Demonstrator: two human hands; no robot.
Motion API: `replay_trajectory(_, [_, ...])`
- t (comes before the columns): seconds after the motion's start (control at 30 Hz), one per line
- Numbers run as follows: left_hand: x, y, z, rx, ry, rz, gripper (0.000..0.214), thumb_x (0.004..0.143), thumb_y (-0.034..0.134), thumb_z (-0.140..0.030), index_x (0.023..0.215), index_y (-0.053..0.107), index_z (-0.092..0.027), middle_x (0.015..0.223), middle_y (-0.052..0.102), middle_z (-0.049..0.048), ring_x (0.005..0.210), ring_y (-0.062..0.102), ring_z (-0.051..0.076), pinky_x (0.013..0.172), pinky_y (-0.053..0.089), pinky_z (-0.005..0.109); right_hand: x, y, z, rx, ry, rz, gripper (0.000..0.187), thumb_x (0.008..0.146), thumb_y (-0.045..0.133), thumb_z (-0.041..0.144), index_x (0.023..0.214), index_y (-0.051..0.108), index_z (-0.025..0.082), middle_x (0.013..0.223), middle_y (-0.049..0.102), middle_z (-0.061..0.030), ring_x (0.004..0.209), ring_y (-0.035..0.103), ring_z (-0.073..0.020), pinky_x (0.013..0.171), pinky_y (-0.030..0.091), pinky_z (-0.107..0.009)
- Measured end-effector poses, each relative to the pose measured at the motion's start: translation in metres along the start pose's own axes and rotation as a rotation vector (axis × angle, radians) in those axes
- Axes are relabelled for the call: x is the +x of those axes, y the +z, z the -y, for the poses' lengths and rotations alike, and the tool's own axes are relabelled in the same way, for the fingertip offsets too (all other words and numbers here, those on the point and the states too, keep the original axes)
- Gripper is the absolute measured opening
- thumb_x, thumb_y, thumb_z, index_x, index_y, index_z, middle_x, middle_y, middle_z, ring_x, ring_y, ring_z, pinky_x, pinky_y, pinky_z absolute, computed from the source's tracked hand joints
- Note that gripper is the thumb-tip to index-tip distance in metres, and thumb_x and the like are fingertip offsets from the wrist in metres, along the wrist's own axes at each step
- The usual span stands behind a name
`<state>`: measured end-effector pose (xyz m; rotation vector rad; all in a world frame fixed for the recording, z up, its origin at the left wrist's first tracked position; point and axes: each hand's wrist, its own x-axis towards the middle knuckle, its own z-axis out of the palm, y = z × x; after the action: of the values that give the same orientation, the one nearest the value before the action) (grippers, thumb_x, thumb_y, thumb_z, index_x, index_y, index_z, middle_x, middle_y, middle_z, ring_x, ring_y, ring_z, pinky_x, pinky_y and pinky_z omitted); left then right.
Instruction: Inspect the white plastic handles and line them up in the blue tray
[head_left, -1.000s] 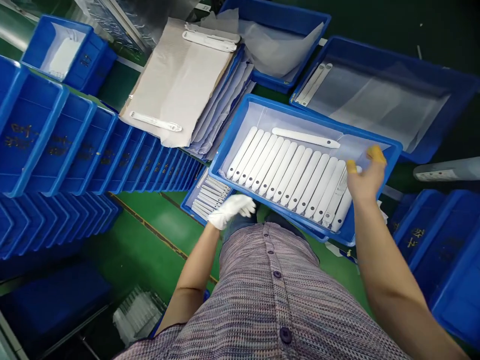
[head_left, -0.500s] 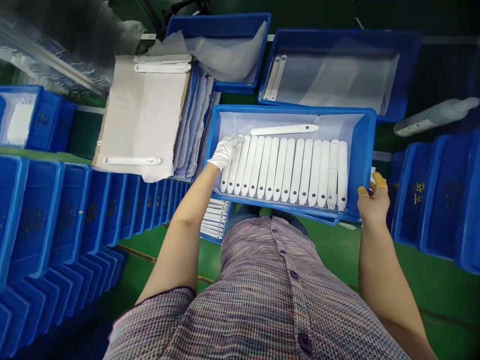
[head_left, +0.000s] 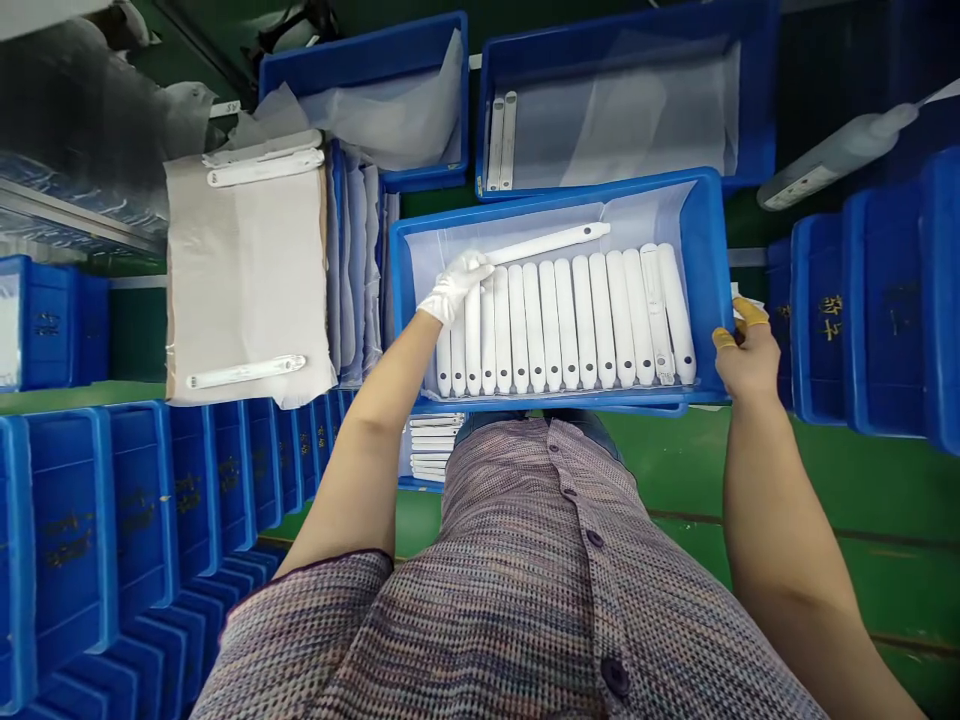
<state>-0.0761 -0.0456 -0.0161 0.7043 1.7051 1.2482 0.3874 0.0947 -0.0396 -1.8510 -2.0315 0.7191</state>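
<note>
White plastic strips (head_left: pixel 551 320) lie side by side in a blue bin (head_left: pixel 709 250) mid-frame; they look light and stiff, best taken by their ends. The gloved left hand (head_left: pixel 455 288) rests at a loose strip (head_left: pixel 546 243), its grip unclear, while the right hand (head_left: pixel 746 355) clenches the bin's right edge.

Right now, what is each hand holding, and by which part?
The gloved left hand holds a white strip by its near end. The right hand appears to grip the blue bin by its right rim.
</note>
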Motion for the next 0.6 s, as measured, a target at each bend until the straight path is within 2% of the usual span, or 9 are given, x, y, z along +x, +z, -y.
replay_trajectory(0.07, [-0.031, 0.006, 0.006, -0.232, -0.041, 0.121, 0.027, 0.085, 0.077, -0.039, 0.100, 0.065, -0.020, 0.076, 0.062, 0.0012, 0.067, 0.059, 0.015, 0.071, 0.050, 0.031, -0.001, -0.002, 0.003, 0.012, 0.008, -0.002, 0.060, 0.092, 0.055, 0.022, 0.152, 0.048, 0.021, 0.129, 0.069, -0.0161, 0.110, 0.069, -0.0261, 0.098, 0.051, -0.040])
replay_trajectory(0.17, [-0.075, 0.015, 0.018, -0.426, -0.136, 0.260, 0.033, 0.082, 0.079, -0.047, 0.087, 0.066, -0.017, 0.067, 0.059, 0.0015, 0.059, 0.055, 0.013, 0.061, 0.049, 0.027, -0.005, -0.005, 0.013, -0.002, 0.029, -0.007, 0.060, 0.092, 0.053, 0.020, 0.152, 0.048, 0.016, 0.132, 0.067, -0.0173, 0.116, 0.066, -0.0267, 0.104, 0.049, -0.041])
replay_trajectory(0.27, [-0.104, 0.019, 0.018, -0.476, -0.131, 0.195, 0.038, 0.086, 0.074, -0.055, 0.083, 0.066, -0.018, 0.063, 0.055, -0.0003, 0.055, 0.051, 0.011, 0.056, 0.047, 0.024, -0.016, -0.004, 0.041, -0.058, -0.020, -0.133, 0.056, 0.090, 0.055, 0.017, 0.145, 0.054, 0.007, 0.139, 0.062, -0.0225, 0.131, 0.056, -0.0293, 0.115, 0.041, -0.043])
replay_trajectory(0.33, [-0.114, 0.018, 0.005, -0.562, -0.109, 0.114, 0.037, 0.090, 0.069, -0.056, 0.094, 0.068, -0.020, 0.064, 0.050, -0.0025, 0.052, 0.046, 0.009, 0.051, 0.043, 0.022, -0.035, 0.002, 0.072, -0.034, -0.146, -0.225, 0.049, 0.089, 0.057, 0.019, 0.136, 0.060, 0.007, 0.142, 0.059, -0.0222, 0.139, 0.048, -0.0306, 0.120, 0.035, -0.046])
replay_trajectory(0.37, [-0.117, 0.017, -0.005, -0.617, -0.105, 0.088, 0.036, 0.093, 0.066, -0.056, 0.101, 0.068, -0.021, 0.065, 0.049, -0.0028, 0.052, 0.044, 0.008, 0.050, 0.042, 0.021, -0.047, 0.006, 0.092, 0.042, -0.217, -0.212, 0.044, 0.091, 0.056, 0.023, 0.133, 0.062, 0.011, 0.141, 0.060, -0.0198, 0.138, 0.049, -0.0301, 0.120, 0.035, -0.047])
replay_trajectory(0.4, [-0.120, 0.016, -0.017, -0.669, -0.102, 0.075, 0.036, 0.095, 0.063, -0.056, 0.105, 0.067, -0.022, 0.066, 0.049, -0.0026, 0.052, 0.044, 0.008, 0.050, 0.043, 0.021, -0.062, 0.012, 0.113, 0.166, -0.259, -0.132, 0.037, 0.095, 0.053, 0.029, 0.127, 0.065, 0.015, 0.136, 0.064, -0.0166, 0.132, 0.055, -0.0286, 0.115, 0.041, -0.047])
replay_trajectory(0.47, [-0.125, 0.014, -0.042, -0.737, -0.088, 0.048, 0.035, 0.098, 0.058, -0.054, 0.108, 0.067, -0.022, 0.069, 0.051, -0.0013, 0.053, 0.047, 0.009, 0.052, 0.046, 0.023, -0.096, 0.023, 0.157, 0.507, -0.226, 0.250, 0.035, 0.097, 0.050, 0.046, 0.112, 0.069, 0.021, 0.112, 0.073, -0.0113, 0.097, 0.071, -0.0244, 0.088, 0.058, -0.042])
replay_trajectory(0.53, [-0.131, 0.017, -0.063, -0.753, -0.061, 0.009, 0.034, 0.100, 0.056, -0.054, 0.107, 0.067, -0.022, 0.070, 0.053, -0.0006, 0.054, 0.050, 0.009, 0.054, 0.049, 0.024, -0.130, 0.031, 0.195, 0.729, -0.207, 0.635, 0.039, 0.094, 0.054, 0.059, 0.109, 0.070, 0.026, 0.102, 0.074, -0.0067, 0.073, 0.071, -0.0196, 0.064, 0.058, -0.035])
replay_trajectory(0.6, [-0.138, 0.021, -0.079, -0.769, -0.042, -0.028, 0.034, 0.101, 0.055, -0.053, 0.108, 0.067, -0.022, 0.071, 0.054, -0.0004, 0.054, 0.052, 0.009, 0.054, 0.050, 0.024, -0.155, 0.035, 0.223, 0.801, -0.250, 0.852, 0.032, 0.091, 0.062, 0.056, 0.107, 0.069, 0.030, 0.091, 0.074, -0.0019, 0.063, 0.067, -0.0157, 0.055, 0.054, -0.031])
